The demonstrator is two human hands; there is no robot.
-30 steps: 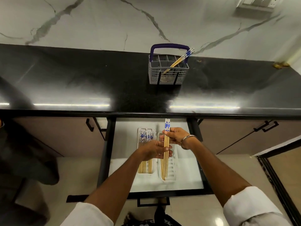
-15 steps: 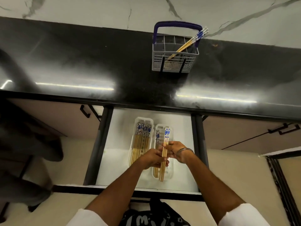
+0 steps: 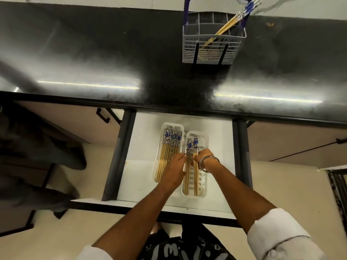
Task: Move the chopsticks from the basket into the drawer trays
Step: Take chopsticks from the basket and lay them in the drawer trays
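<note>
An open white drawer (image 3: 142, 147) holds two clear trays side by side. The left tray (image 3: 172, 126) carries several wooden chopsticks with blue-and-white tops (image 3: 170, 145). In the right tray (image 3: 203, 182) lie a few more chopsticks (image 3: 195, 177). My left hand (image 3: 173, 171) and my right hand (image 3: 203, 156) meet over the right tray, fingertips pinched on those chopsticks near their patterned ends. On the black counter stands a grey wire basket (image 3: 214, 53) with a purple handle, and a few chopsticks (image 3: 234, 19) lean out of it to the right.
The black countertop (image 3: 93, 53) overhangs the drawer's back. Dark drawer rails (image 3: 120, 156) run along both sides. Closed cabinet fronts with black handles (image 3: 102, 116) flank the drawer. A dark shape (image 3: 37, 156) lies on the floor at left.
The chopsticks in my hands have come down from above the drawer into the right tray and now lie flat. The camera has tilted down and closer to the drawer.
</note>
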